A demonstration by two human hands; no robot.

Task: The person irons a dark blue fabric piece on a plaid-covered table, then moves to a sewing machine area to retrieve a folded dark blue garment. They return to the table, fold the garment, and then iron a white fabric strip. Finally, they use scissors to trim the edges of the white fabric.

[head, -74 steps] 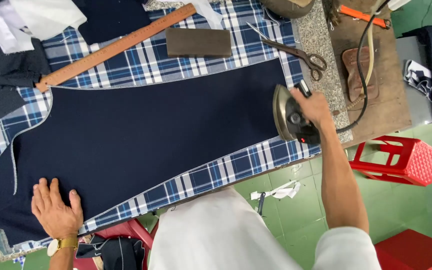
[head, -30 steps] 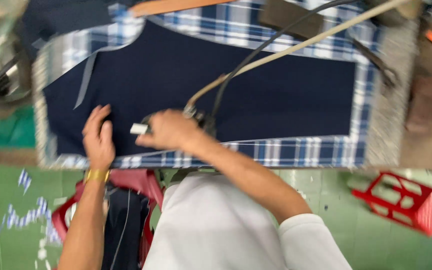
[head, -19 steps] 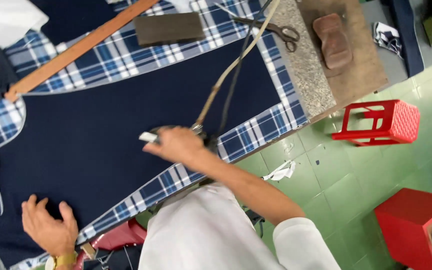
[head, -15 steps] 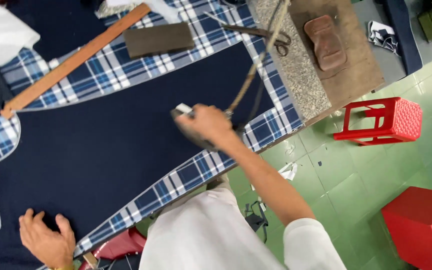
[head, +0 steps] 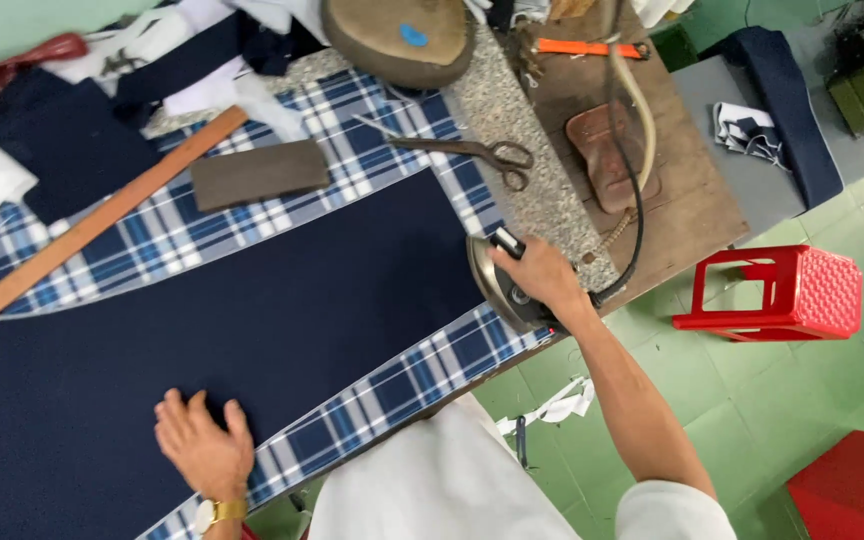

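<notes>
Right hand [head: 542, 278] fingers wrapped tight on the handle of the iron [head: 500, 282], mid-right of frame, at the right end of the navy fabric panel [head: 252, 330]. Left hand [head: 202, 448] lies flat, fingers spread open, on the panel's lower edge, holding nothing. Bench [head: 542, 180] is covered with a blue plaid cloth [head: 352, 170]; right end is speckled stone and a wood board. Wooden ruler [head: 92, 225], grey block [head: 257, 175], scissors [head: 462, 152] sit above the panel. Green tile floor [head: 802, 400], red plastic stool [head: 782, 295] lower right.
</notes>
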